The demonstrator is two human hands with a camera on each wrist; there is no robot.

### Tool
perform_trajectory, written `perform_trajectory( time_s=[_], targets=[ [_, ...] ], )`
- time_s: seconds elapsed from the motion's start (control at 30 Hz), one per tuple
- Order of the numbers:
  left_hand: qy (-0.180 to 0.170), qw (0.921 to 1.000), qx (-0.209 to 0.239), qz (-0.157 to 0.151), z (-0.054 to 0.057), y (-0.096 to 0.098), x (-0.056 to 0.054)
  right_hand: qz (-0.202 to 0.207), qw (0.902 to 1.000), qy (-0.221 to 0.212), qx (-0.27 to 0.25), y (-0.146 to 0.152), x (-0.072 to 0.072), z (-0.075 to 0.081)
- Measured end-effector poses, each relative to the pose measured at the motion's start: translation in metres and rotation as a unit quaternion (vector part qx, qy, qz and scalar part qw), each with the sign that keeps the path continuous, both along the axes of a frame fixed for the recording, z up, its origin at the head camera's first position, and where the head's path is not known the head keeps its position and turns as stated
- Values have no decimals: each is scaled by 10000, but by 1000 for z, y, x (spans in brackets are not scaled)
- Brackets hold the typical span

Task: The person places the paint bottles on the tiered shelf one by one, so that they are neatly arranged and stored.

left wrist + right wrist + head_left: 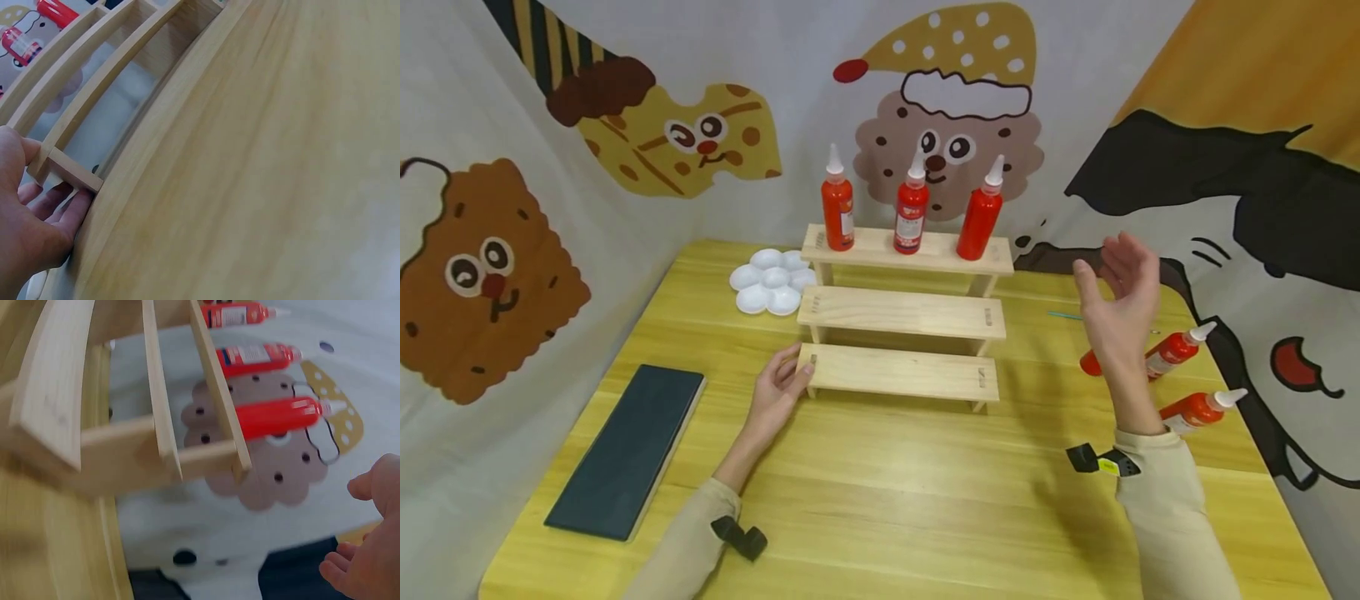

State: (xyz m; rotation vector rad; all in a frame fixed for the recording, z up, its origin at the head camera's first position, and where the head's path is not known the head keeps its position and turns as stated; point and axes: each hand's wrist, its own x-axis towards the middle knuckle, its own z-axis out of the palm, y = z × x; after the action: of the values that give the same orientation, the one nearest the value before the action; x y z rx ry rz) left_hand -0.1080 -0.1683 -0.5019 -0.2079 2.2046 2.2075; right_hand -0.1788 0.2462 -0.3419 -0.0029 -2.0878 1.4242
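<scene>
A three-step wooden display stand [901, 372] stands mid-table. My left hand [778, 385] grips the left end of its lowest step, thumb on the top board and fingers around the side by the leg, as the left wrist view shows. Three red squeeze bottles with white nozzle caps stand on the top step: a left bottle [838, 215], a middle bottle [911, 218] and a right bottle [980, 223]. Raised in the air to the right of the stand, my right hand [1122, 312] holds nothing, its fingers loosely bent and thumb apart.
More red bottles [1197, 408] lie on their sides at the table's right, partly behind my right arm. A white flower-shaped palette [772, 282] sits left of the stand. Nearer on the left lies a dark flat block [628, 450]. A thin teal stick [1064, 316] lies at right.
</scene>
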Motion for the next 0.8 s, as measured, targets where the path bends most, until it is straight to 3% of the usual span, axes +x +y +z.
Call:
perform_trajectory(
  time_s=[0.23,0.4,0.57,0.8],
  targets=[
    [21,10000,-9,54,2,-1,1,-847,9963,122,1,33,9,-14],
    [57,9999,-80,113,2,-2,1,-1143,9933,143,-136,48,16,-37],
    [79,9998,-147,48,1,-1,0,-1503,9871,-299,-474,61,23,-62],
    [56,9998,-189,80,-2,-2,-1,-1425,9791,-1027,-1021,77,26,-96]
  ],
)
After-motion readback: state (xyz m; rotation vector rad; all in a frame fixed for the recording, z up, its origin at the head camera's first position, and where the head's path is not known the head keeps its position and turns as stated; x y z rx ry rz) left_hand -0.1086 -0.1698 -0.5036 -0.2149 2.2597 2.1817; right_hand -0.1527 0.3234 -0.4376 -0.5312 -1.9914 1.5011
